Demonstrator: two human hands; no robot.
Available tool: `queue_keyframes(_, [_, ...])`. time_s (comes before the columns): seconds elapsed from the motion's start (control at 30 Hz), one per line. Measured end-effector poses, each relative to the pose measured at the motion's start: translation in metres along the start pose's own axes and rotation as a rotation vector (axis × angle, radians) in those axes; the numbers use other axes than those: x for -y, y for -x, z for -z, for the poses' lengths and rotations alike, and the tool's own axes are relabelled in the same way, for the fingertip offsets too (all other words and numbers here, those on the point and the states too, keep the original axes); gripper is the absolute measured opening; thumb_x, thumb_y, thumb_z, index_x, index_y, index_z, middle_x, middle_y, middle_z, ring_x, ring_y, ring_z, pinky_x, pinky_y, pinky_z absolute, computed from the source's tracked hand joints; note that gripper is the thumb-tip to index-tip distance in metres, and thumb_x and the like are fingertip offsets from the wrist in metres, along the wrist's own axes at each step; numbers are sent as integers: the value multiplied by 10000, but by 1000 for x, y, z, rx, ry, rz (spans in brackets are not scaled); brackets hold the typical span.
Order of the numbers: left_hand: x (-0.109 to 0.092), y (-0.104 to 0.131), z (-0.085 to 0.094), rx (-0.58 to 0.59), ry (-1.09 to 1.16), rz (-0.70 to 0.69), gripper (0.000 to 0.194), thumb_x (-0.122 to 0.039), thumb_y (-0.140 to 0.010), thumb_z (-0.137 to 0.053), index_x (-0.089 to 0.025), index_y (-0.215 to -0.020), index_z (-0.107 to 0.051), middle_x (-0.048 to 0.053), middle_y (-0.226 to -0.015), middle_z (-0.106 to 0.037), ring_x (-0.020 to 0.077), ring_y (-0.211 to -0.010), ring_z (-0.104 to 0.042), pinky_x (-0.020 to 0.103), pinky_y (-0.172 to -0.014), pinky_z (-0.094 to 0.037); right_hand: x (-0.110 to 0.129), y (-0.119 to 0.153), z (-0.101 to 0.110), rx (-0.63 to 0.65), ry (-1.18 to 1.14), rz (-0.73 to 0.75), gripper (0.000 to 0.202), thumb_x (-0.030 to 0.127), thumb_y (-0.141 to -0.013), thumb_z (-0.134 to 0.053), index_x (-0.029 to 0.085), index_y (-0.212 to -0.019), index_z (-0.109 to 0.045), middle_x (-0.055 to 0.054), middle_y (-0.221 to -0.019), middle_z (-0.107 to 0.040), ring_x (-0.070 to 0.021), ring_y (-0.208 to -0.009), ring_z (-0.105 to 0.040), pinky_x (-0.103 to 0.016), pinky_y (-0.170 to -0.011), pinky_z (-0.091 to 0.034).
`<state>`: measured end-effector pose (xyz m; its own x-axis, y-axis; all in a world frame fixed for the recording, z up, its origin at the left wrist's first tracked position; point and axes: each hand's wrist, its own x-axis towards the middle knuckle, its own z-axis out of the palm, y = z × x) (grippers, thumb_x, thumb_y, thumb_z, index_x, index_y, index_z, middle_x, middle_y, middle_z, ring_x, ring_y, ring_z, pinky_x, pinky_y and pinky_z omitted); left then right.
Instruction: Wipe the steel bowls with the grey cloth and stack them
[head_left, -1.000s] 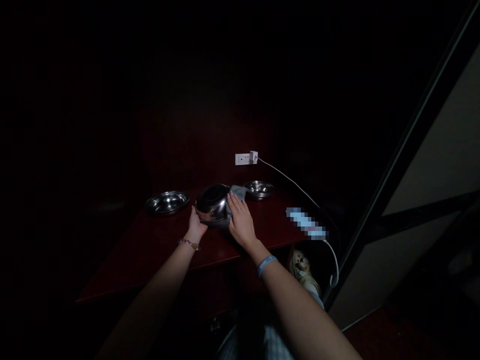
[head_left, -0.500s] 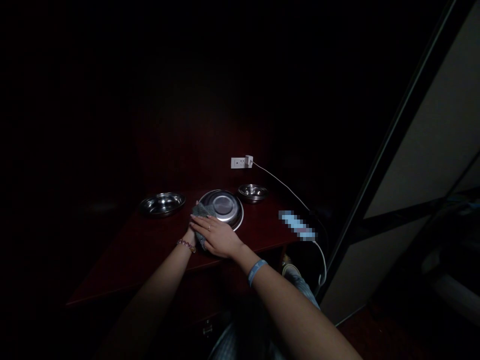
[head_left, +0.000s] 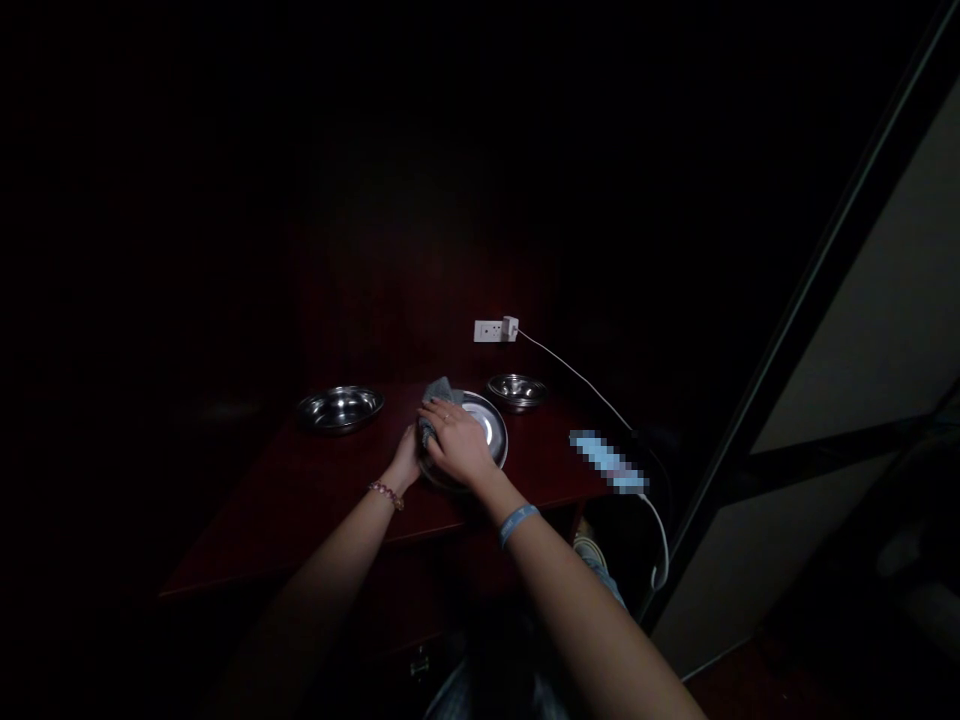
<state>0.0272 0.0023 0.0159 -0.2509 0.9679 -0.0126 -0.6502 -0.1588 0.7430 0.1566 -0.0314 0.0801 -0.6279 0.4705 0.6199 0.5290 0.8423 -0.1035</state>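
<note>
A round stainless steel dish (head_left: 496, 432) is tilted up above the dark red table, close to its front edge. My left hand (head_left: 407, 458) grips the dish at its left rim, its fingers mostly hidden behind the cloth and my other hand. A grey cloth (head_left: 444, 388) lies bunched under the fingers of my right hand (head_left: 463, 446), which presses it against the left part of the dish. Whether the inside or the underside of the dish faces me, I cannot tell.
On the table (head_left: 300, 510), a shallow metal dish (head_left: 341, 410) stands at the left and stacked metal bowls (head_left: 516, 392) at the back right. A blurred-out phone-like object (head_left: 607, 461) lies on the right with a white cable. A charger (head_left: 511, 327) sits in the wall socket (head_left: 487, 331).
My right hand and the cloth have slid up and right across the dish. The dish has turned in my left hand. The whole view has shifted slightly.
</note>
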Motion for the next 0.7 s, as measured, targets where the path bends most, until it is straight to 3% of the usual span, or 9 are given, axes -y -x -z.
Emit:
queue_keyframes(0.17, [2, 7, -6, -16, -9, 11, 241, -376, -989, -643, -169, -1057, -746, 89, -929, -806, 256, -984, -779, 357, -969, -590, -23, 2, 11, -163, -42, -215, 422, 218, -1039, -462, 164, -1394, -683, -118, -1463, -675, -224, -1443, -564, -410, -1265, -388])
queue_keyframes(0.43, [-4, 9, -6, -2, -7, 102, 357, -444, -981, -651, -138, -1146, -734, 130, -947, -813, 284, -914, -793, 401, -916, -624, -44, 33, 18, -288, -166, -462, 440, 326, -1091, -381, 201, -1399, -669, -82, -1448, -691, -209, -1363, -636, -364, -1187, -476])
queue_keyframes(0.7, [-10, 14, -10, -45, 95, 94, 370, -426, -1007, -610, -162, -1242, -720, 141, -1067, -822, 295, -1043, -790, 411, -982, -616, -57, 63, 17, -289, -218, -461, 509, 396, -1092, -362, 246, -1523, -588, -79, -1630, -513, -258, -1497, -506, -470, -1245, -421])
